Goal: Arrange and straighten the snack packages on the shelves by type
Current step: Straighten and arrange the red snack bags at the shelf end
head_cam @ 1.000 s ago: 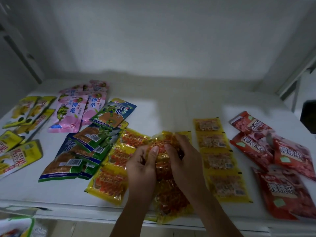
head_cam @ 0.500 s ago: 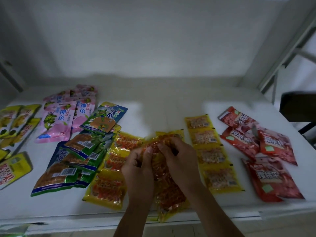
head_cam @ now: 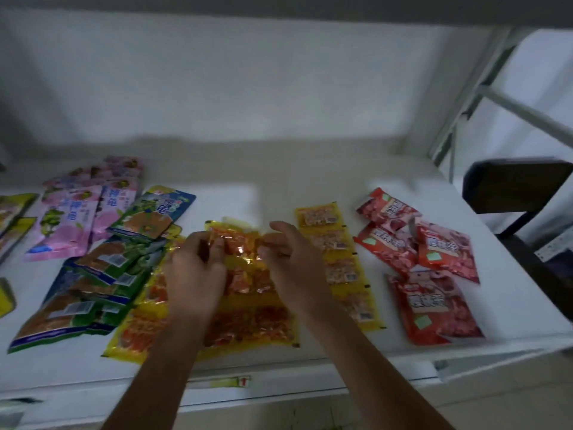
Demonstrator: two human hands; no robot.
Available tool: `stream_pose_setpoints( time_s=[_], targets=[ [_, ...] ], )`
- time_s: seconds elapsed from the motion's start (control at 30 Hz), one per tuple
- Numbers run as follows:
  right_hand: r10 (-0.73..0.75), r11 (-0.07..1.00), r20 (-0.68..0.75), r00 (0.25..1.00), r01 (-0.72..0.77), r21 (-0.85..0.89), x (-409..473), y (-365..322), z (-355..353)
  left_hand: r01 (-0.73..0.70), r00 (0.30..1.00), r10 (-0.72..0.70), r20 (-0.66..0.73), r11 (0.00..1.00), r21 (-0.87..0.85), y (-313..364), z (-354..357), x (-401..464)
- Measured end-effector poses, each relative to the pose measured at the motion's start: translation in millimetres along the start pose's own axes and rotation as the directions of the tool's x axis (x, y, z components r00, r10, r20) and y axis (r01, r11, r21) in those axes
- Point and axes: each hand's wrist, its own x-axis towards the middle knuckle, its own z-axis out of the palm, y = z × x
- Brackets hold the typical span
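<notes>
Views: one only, worn on the person's head.
Facing: forward and down onto the white shelf point(head_cam: 279, 187).
Nearness: close, within arm's reach.
Shared: nothing, single view.

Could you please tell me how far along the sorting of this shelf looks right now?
Done: the pale yellow packets lie in a straight column. In hand: both hands, left hand and right hand, hold an orange-yellow packet. Left: the green packets and red packets lie crooked and overlapping.

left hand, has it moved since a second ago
Yes. The left hand has shifted left, nearer the green packets lying on the shelf. A gap has opened to the right hand. Both pinch the yellow packet.
</notes>
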Motion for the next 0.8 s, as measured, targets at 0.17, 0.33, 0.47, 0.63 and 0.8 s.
stream_pose_setpoints(
  time_s=[0.17,0.33,0.47,0.63,0.8],
  targets=[
    [-0.104,0.994,-0.164,0.981,0.095,-0.059,-21,27,-99,0.015,1.0,-0.016,0.001,0.989,0.145,19,17,-27],
    [-0.033,0.95,-0.317,0.948,-0.068,-0.303,-55,54,-210,-0.229,0.971,0.219,0.096,0.968,0.106,65,56,-95],
    [0.283,0.809,-0.255,0.925,-0.373,-0.454,-71,80,-258,-0.424,0.867,0.377,0.325,0.902,0.083,109,119,-162],
    [0.392,0.835,-0.202,0.898,-0.439,-0.332,-74,98,-262,-0.338,0.887,0.249,0.389,0.924,0.178,129,169,-193],
    [0.325,0.932,-0.109,0.939,-0.338,-0.132,-82,102,-271,-0.141,0.893,0.137,0.428,0.99,-0.02,132,167,-207]
  ],
)
